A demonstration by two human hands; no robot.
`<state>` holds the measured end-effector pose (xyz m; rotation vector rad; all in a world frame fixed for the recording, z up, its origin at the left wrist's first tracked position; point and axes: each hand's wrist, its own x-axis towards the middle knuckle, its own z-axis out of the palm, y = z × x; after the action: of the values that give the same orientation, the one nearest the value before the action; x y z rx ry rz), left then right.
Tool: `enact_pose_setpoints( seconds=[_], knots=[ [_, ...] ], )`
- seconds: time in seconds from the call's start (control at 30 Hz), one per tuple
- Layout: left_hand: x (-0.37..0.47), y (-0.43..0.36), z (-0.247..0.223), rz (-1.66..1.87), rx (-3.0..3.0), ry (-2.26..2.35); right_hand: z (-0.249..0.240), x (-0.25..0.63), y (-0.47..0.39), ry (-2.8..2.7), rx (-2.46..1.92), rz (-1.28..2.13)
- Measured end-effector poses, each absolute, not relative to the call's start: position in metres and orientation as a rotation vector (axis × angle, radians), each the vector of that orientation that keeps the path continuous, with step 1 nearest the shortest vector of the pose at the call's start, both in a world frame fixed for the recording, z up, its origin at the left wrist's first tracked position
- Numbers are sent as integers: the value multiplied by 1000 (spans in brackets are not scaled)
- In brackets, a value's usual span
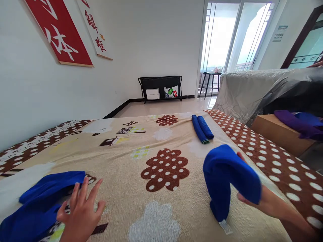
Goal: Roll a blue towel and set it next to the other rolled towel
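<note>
The blue towel (pixel 230 179) in the right hand (pixel 254 198) could slip off. It was only draped over the hand, and both ends hung down loose. One end with a white tag touched the blanket (pixel 141 168). A quick move might make it slide and come unfolded. It was also near the edge of the bed, so it could fall to the floor.

The right hand was mostly hidden under that towel. The fingers looked closed around it, holding it up off the bed.

The left hand (pixel 80 208) was spread wide open, fingers apart. It held nothing. It lay flat just beside a crumpled blue cloth (pixel 42 201) at the near left corner, and the fingertips were close to its edge. I could not tell if they touched it.

Two rolled towels (pixel 202 128) lay side by side farther up the bed, well apart from both hands.
</note>
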<state>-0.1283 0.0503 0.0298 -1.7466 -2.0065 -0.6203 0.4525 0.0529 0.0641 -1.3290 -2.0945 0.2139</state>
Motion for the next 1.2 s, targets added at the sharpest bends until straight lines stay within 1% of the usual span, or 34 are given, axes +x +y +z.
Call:
enact_pose_setpoints(
  seconds=[0.13, 0.2, 0.3, 0.47, 0.63, 0.7, 0.77, 0.83, 0.9, 0.97, 1.0, 1.07, 1.2],
  knots=[
    [-69, 49, 38, -749, -1993, -1817, 68, 432, 56, -2377, -1348, 373],
    [-38, 43, 45, -829, -2094, -1700, 57, 427, 61, -2394, -1416, 457],
    [2, 31, 52, -854, -2265, -1549, 36, 422, 67, -2387, -1482, 523],
    [42, 22, 52, -823, -2508, -1438, 20, 406, 72, -2375, -1449, 501],
    [53, 21, 53, -713, -2673, -1324, 11, 386, 90, -2302, -1422, 340],
    [52, 21, 55, -702, -2723, -1263, 12, 373, 91, -2252, -1405, 304],
    [51, 21, 57, -764, -2730, -1237, 21, 357, 82, -2221, -1310, 317],
    [50, 20, 60, -875, -2731, -1230, 40, 339, 64, -2332, -1071, 492],
    [50, 20, 65, -991, -2735, -1244, 61, 325, 45, -2508, -740, 816],
    [51, 19, 68, -1048, -2746, -1269, 74, 322, 35, -2533, -586, 1084],
    [52, 20, 69, -1036, -2762, -1276, 75, 325, 35, -2463, -639, 1142],
    [52, 21, 67, -951, -2816, -1246, 65, 338, 49, -2241, -933, 1086],
    [53, 27, 41, -805, -2938, -990, 19, 376, 96, -1954, -1618, 623]
  ],
)
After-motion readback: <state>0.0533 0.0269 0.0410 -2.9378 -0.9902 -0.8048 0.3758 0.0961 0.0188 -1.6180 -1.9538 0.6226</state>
